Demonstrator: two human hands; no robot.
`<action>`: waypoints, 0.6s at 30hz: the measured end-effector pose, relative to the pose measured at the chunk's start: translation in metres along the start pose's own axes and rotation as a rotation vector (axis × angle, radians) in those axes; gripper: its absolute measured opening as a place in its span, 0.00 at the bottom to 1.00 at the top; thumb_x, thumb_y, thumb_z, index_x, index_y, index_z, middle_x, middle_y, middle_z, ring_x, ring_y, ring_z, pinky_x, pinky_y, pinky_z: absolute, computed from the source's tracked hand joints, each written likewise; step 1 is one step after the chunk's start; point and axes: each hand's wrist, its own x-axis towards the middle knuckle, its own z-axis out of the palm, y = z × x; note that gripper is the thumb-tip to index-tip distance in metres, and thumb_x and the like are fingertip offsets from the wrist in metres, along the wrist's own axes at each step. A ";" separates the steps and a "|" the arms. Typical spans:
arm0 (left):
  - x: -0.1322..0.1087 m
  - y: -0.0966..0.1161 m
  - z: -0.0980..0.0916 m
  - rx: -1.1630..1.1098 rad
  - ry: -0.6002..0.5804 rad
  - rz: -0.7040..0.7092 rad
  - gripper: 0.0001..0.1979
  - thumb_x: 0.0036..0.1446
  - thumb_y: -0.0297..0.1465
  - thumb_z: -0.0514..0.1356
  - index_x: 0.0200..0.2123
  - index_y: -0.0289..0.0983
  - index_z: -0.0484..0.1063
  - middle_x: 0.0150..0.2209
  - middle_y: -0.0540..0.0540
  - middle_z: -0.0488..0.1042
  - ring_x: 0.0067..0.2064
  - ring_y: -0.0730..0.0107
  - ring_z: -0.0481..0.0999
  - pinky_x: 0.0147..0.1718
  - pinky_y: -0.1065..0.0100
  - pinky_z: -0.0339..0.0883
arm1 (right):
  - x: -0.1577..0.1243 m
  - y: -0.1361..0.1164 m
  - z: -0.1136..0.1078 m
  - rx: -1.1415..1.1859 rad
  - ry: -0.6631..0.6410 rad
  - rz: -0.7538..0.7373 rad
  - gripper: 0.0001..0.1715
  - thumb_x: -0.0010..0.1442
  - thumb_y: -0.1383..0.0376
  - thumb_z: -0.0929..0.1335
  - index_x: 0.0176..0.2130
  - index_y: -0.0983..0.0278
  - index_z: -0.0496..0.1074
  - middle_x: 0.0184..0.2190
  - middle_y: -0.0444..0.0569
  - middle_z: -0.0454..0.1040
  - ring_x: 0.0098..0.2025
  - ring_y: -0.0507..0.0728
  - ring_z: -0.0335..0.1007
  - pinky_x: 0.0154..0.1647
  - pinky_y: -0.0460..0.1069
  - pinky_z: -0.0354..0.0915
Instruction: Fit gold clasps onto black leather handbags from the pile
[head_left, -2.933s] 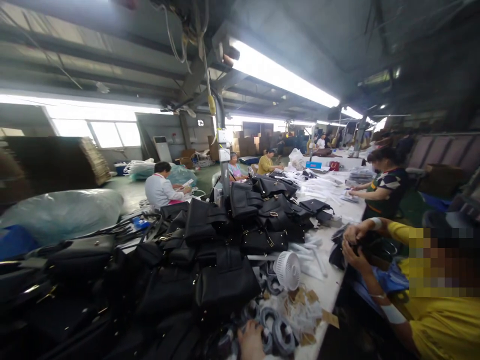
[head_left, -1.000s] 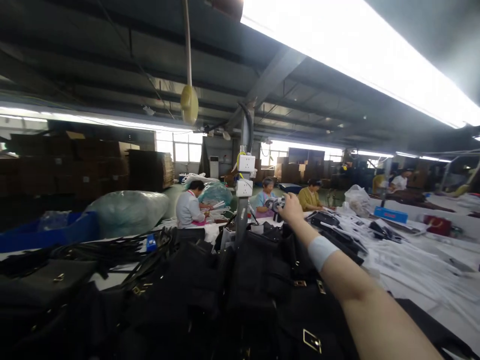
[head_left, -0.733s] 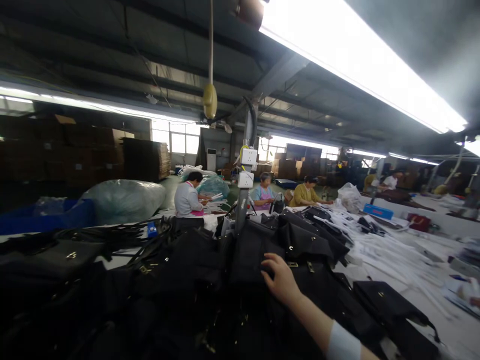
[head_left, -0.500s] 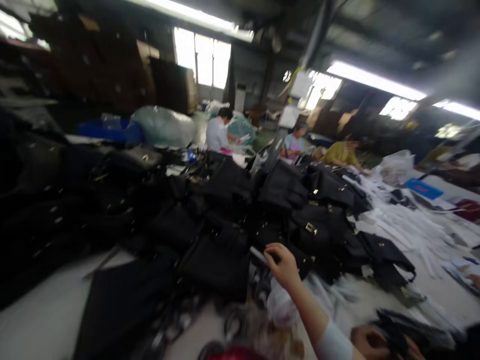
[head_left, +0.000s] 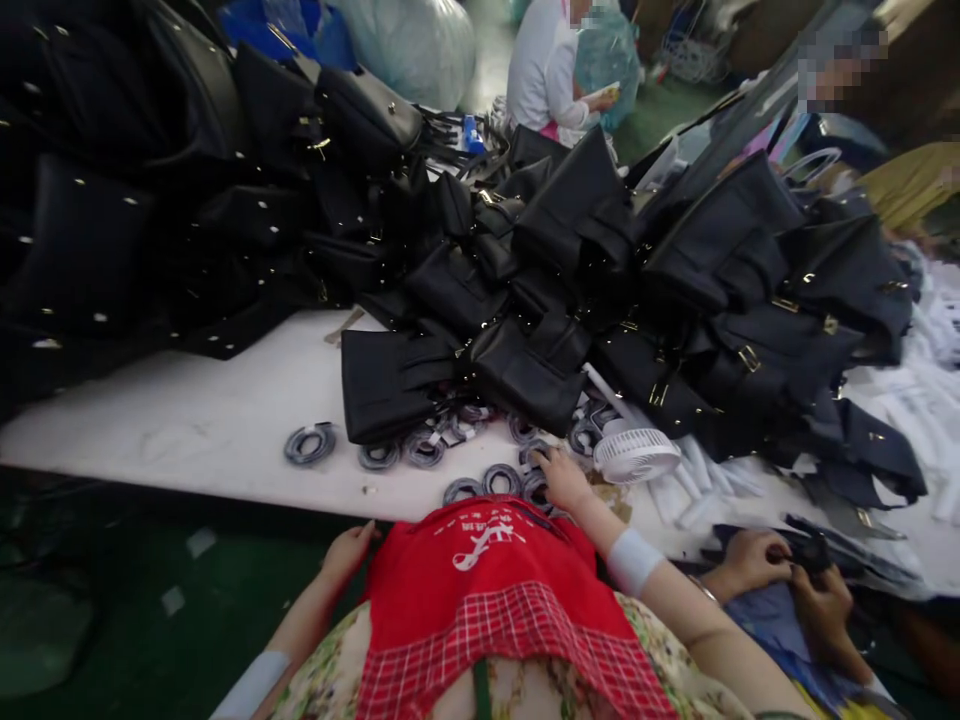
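My right hand (head_left: 564,482) reaches over the table's near edge, its fingers curled onto a dark coil (head_left: 534,456) that looks like a rolled strap or cord. Similar coils, some with white bands, lie around it, such as one coil (head_left: 501,480) by my apron and another coil (head_left: 309,444) off to the left. A small white fan (head_left: 636,455) lies just right of my right hand. My left hand (head_left: 349,550) hangs beside the red apron (head_left: 450,560), below the table edge, fingers loosely stretched and holding nothing visible.
Black bags (head_left: 532,370) with gold buckles are heaped across the white table (head_left: 225,420). White strips (head_left: 900,420) lie at right. A neighbour's hands (head_left: 787,575) handle a dark piece close on my right. Another person (head_left: 544,70) sits across the table.
My view has tilted down, bringing my apron and left hand into sight. My right hand has moved from beside the fan's handle to the coils.
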 end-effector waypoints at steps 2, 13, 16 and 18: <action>0.005 -0.006 0.000 -0.021 -0.027 0.000 0.23 0.67 0.36 0.44 0.37 0.28 0.76 0.29 0.45 0.77 0.37 0.60 0.76 0.33 0.69 0.64 | 0.005 -0.004 0.006 -0.023 -0.034 -0.048 0.46 0.47 0.75 0.69 0.63 0.62 0.58 0.55 0.59 0.66 0.57 0.65 0.58 0.57 0.54 0.55; -0.012 -0.015 -0.002 0.083 -0.039 -0.016 0.20 0.63 0.34 0.49 0.36 0.28 0.77 0.37 0.41 0.79 0.43 0.59 0.77 0.36 0.71 0.62 | 0.016 -0.020 -0.006 -0.019 0.052 -0.021 0.35 0.51 0.67 0.67 0.59 0.67 0.64 0.50 0.59 0.70 0.55 0.65 0.59 0.57 0.55 0.52; -0.024 -0.011 -0.005 0.159 -0.047 -0.042 0.19 0.66 0.33 0.48 0.36 0.29 0.76 0.36 0.44 0.79 0.44 0.62 0.77 0.39 0.72 0.64 | 0.013 -0.034 -0.011 0.008 0.072 -0.046 0.36 0.52 0.64 0.66 0.60 0.65 0.62 0.52 0.58 0.69 0.56 0.65 0.59 0.58 0.54 0.51; -0.035 -0.004 -0.008 0.237 -0.023 -0.058 0.17 0.65 0.35 0.51 0.35 0.31 0.76 0.36 0.47 0.79 0.44 0.62 0.77 0.43 0.68 0.66 | 0.017 -0.049 -0.006 0.019 0.051 -0.071 0.37 0.51 0.65 0.67 0.61 0.63 0.61 0.52 0.57 0.69 0.56 0.64 0.61 0.58 0.53 0.52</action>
